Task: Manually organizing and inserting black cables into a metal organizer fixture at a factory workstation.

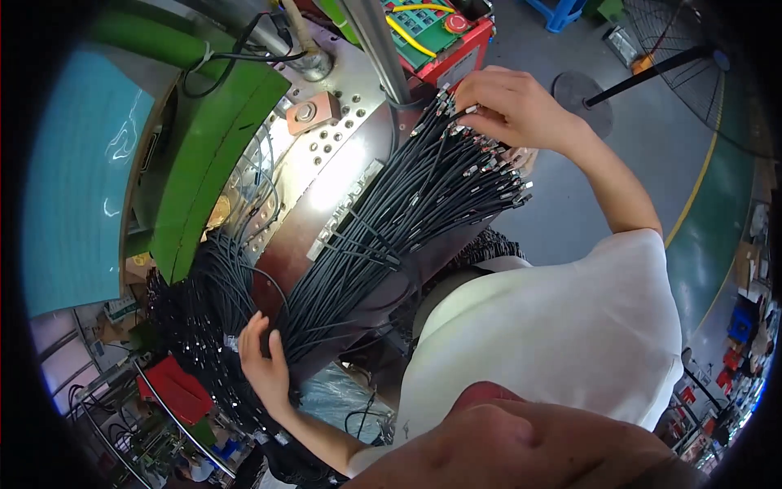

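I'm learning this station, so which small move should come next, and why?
Probably, the left hand should close lightly on the dark cables beside it to steady them: its thumb and fingers look spread, while the right hand is at the connector ends, which lie unevenly.

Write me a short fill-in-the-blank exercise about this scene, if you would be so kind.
1. The hand at the metal-tipped cable ends is the ____ one.
2. The round push button beside the yellow curved pieces is ____ in colour.
3. The long line along the floor is ____ in colour.

Missing words: right; red; yellow.
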